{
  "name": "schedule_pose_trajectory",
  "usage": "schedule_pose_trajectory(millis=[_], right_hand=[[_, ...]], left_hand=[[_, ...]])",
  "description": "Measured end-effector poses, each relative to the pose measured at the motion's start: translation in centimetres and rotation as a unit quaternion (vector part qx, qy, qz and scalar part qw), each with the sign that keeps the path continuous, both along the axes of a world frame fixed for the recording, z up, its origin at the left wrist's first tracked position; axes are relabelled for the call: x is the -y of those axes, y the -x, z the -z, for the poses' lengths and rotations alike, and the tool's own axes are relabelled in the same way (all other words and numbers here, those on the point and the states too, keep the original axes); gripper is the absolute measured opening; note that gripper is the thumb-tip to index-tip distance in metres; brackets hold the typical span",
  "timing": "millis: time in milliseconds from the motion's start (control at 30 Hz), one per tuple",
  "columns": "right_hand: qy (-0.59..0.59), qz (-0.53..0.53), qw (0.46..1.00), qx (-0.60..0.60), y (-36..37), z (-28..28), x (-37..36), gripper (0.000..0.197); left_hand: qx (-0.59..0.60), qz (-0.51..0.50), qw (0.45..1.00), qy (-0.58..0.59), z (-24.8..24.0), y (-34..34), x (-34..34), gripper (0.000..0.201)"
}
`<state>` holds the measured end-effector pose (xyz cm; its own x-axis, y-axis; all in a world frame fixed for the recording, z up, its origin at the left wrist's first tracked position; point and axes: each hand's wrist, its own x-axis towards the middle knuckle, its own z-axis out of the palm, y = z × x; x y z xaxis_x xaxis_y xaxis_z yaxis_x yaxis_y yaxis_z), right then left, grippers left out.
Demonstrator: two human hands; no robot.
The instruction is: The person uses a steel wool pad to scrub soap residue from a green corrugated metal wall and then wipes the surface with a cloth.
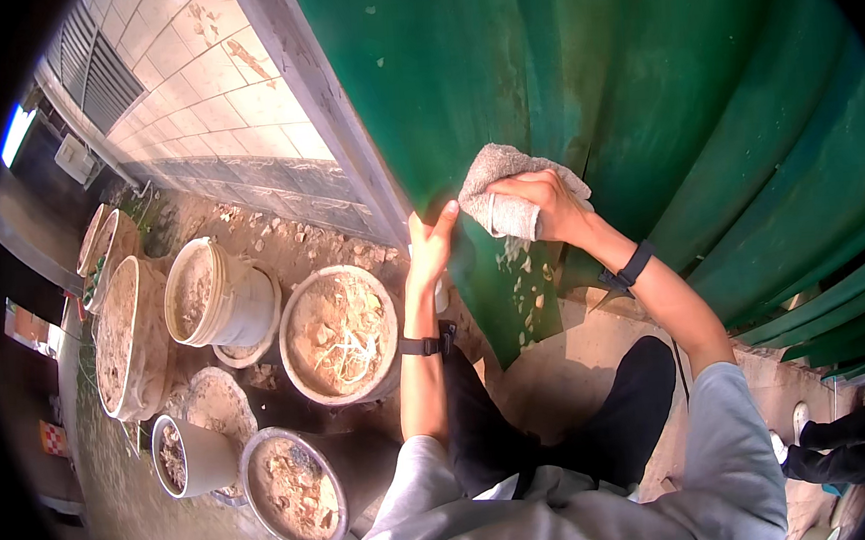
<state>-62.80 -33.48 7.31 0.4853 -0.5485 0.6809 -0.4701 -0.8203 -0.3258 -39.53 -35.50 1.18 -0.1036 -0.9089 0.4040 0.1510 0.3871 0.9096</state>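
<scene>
A green plastic strip curtain [439, 79] hangs in front of me, with pale smears and spots low on its nearest strip. My right hand [543, 202] grips a bunched beige cloth [500, 187] and presses it against that strip. Just to the left, my left hand [431, 250] is at the strip's left edge with its thumb on the front side. The other fingers are partly hidden behind the edge, and they appear to pinch the strip. Both wrists wear dark bands.
Left of me stand several soil-filled pots and buckets, the nearest being a round pot [343, 379] with dry stalks. A grey door frame [325, 97] borders a tiled wall [203, 75]. At the lower right, another person's dark-clad legs [851, 441] show.
</scene>
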Motion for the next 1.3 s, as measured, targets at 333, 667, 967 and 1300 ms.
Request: schedule_pose_trajectory(millis=[333,667,967,1300], right_hand=[[-0.145,0.147,0.884,0.419,3.1,-3.3,-2.9,0.031],[0.283,0.200,0.908,0.235,2.3,-24.6,-4.3,0.050],[0.147,0.149,0.969,-0.129,-0.6,-2.5,-3.3,0.041],[0.081,0.150,0.979,-0.111,3.1,3.2,-9.2,0.038]], left_hand=[[0.077,0.062,0.992,-0.081,6.8,1.8,-1.5,0.041],[0.039,-0.019,0.998,-0.054,9.9,2.1,-1.8,0.045],[-0.029,0.043,0.973,-0.223,6.8,3.0,-6.8,0.039],[0.076,0.250,0.954,-0.148,9.3,2.9,-6.7,0.034]])
